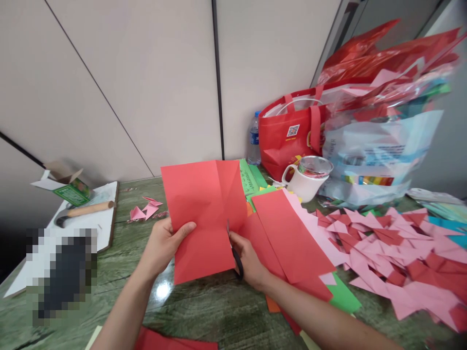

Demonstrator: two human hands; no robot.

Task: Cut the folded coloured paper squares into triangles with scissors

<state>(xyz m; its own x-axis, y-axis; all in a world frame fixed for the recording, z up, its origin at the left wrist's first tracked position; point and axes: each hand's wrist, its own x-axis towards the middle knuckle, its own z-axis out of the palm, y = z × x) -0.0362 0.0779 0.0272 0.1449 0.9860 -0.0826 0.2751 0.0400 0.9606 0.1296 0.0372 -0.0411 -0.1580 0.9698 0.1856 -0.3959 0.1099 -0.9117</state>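
Red paper sheet [204, 218], creased, is standing nearly upright above the green desk [204, 311], between my two hands. My left hand [164, 243] is pinching its left edge, thumb lying across the front face, fingers hidden behind. My right hand [248, 260] is closing its grip around black-handled scissors [235, 253]; the blades are biting into the sheet from its right side, along a vertical crease, the tips only partly showing.

Just right of the sheet, more red sheets [288, 243] are lying flat, overlapping pink, green and orange paper beneath. Further right, a spread of folded pink and red triangles [394, 257] is covering that end of the desk. A few pink folded pieces [146, 209] are lying near the wall, left of the sheet.

Behind: a white mug [306, 182] with a shiny lid, a red tote bag [292, 136], a water bottle [254, 141] beside it, and bulging plastic bags [379, 141] stuffed with coloured paper.

Far left: a white board [105, 214] carrying a wooden-handled tool [83, 211] and an opened green-and-white carton [65, 184].
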